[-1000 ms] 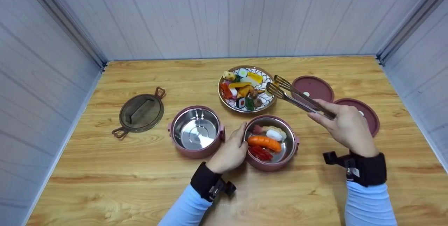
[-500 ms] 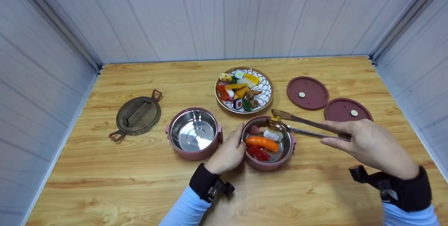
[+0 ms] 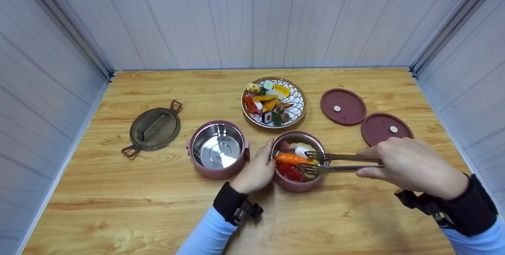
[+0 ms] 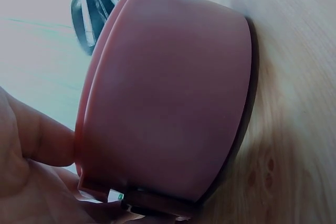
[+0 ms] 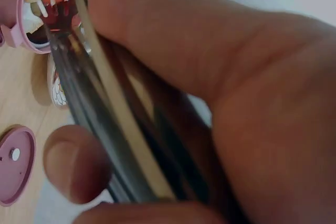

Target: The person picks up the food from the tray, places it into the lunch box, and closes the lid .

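My left hand (image 3: 255,172) holds a pink steel-lined pot (image 3: 298,186) at its left side, thumb against the rim and fingers by the side clasp, as the left wrist view shows. The right hand (image 3: 414,164) grips metal tongs (image 3: 347,168), whose slotted ends reach down inside this pot. Between those ends a small yellow food piece (image 3: 313,162) shows. Also in the pot lie an orange sausage (image 3: 289,158), a red piece (image 3: 290,172) and a white piece (image 3: 301,152). Part of the contents is hidden beneath the tongs.
To the left stands a second pink pot (image 3: 216,174), its steel inside bare. Behind is a patterned plate (image 3: 298,107) with several toy foods. Two maroon lids (image 3: 347,115) lie at the right, a dark lid with two loops (image 3: 158,132) at the left. Walls enclose the table.
The tongs have come from beside the plate down into the pot, carrying the yellow piece. My right hand moved right and toward me; the left stays on the pot.
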A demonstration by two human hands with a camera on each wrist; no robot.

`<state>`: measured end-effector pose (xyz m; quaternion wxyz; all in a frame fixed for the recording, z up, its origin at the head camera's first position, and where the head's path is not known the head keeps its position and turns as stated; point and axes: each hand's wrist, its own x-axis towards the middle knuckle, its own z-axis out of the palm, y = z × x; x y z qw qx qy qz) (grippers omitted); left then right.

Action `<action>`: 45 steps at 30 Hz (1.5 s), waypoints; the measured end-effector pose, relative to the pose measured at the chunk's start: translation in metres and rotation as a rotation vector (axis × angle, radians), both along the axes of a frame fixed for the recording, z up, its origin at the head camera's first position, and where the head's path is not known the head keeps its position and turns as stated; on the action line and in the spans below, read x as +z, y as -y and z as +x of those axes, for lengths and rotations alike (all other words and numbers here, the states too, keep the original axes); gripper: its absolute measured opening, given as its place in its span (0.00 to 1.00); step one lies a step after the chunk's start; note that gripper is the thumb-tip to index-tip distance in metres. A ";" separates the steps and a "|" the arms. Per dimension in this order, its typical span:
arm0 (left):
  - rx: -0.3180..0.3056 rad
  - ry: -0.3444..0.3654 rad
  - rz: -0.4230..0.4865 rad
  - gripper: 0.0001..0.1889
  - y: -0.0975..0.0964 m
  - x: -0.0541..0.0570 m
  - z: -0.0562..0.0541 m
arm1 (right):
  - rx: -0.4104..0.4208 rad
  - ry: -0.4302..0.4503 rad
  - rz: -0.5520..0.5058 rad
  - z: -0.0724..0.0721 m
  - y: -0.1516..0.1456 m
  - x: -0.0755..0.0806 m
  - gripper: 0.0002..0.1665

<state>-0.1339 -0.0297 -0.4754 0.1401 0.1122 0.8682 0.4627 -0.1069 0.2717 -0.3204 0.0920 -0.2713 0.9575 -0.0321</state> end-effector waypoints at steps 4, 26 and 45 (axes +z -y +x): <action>0.000 -0.010 0.007 0.33 0.000 0.000 0.000 | 0.006 -0.019 0.065 -0.002 0.010 0.006 0.14; 0.005 0.001 0.000 0.33 0.002 -0.001 -0.002 | 0.023 0.009 0.123 -0.008 0.032 0.006 0.16; 0.004 -0.008 0.004 0.32 -0.001 -0.001 0.000 | -0.191 -0.071 -0.155 -0.016 0.007 -0.003 0.43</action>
